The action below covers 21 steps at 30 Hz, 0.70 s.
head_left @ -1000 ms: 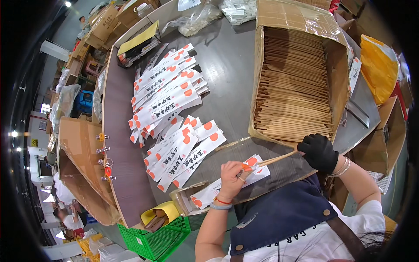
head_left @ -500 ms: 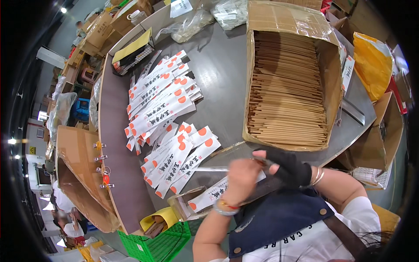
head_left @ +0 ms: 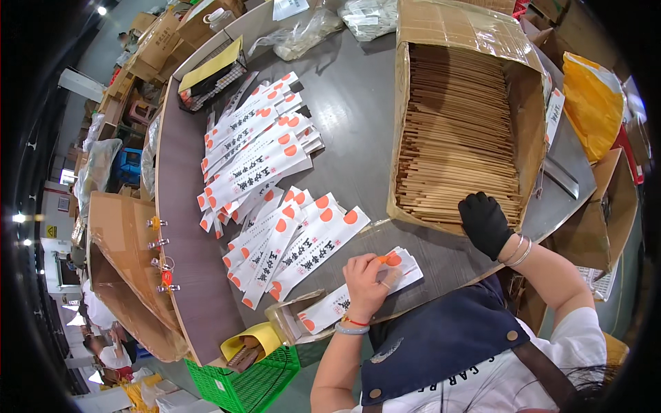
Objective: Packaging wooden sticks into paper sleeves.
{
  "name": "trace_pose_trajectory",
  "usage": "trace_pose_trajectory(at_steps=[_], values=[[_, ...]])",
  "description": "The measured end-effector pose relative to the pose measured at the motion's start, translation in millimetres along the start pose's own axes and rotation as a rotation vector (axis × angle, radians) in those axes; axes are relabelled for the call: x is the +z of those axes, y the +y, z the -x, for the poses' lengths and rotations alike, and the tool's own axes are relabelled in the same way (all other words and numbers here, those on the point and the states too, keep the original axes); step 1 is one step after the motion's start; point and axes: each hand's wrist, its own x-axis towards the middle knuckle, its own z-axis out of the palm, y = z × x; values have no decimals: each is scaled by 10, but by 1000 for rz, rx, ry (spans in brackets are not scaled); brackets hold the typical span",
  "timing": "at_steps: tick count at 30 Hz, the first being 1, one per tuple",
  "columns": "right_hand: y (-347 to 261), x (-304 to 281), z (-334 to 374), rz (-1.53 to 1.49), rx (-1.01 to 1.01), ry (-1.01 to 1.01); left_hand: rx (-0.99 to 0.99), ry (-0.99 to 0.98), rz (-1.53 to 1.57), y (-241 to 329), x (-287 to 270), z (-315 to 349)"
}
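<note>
My bare left hand [head_left: 367, 283] is over a small stack of white paper sleeves [head_left: 407, 270] with orange dots at the table's near edge. Its thumb and fingers pinch at the upper end of the stack, where a bit of orange shows at the fingertips. In a black glove, my right hand [head_left: 486, 221] reaches over the near edge of a cardboard box [head_left: 413, 219]. That box is packed with rows of thin wooden chopsticks [head_left: 458, 138]. The glove's fingers look curled against the nearest chopsticks; what they grip is hidden.
Left of centre, many similar sleeves lie in an overlapping pile [head_left: 255, 165]. Plastic bags [head_left: 303, 38] sit at the back, beside the box. A yellow-lined holder [head_left: 251, 344] hangs at the near left edge, above a green basket [head_left: 241, 382]. The raised table wall [head_left: 182, 206] bounds the left.
My right hand has left my left hand and moved to the box of chopsticks. Another sleeve lies at the right of the near pile. My left hand has shifted slightly toward me, onto the stack.
</note>
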Motion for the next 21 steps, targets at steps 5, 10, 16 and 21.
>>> trace_pose_trajectory(at_steps=[5,10,16,21], values=[[33,-16,-56,81,-29,-92,-2,-78,56,-10,-37,24],[94,-281,17,-133,25,-43,98,76,14,1,2,8],[-34,-463,299,-459,-221,-139,9,-99,132,-129,-14,83],[-51,-467,262,-519,-248,-135,42,-128,187,-101,-75,19]])
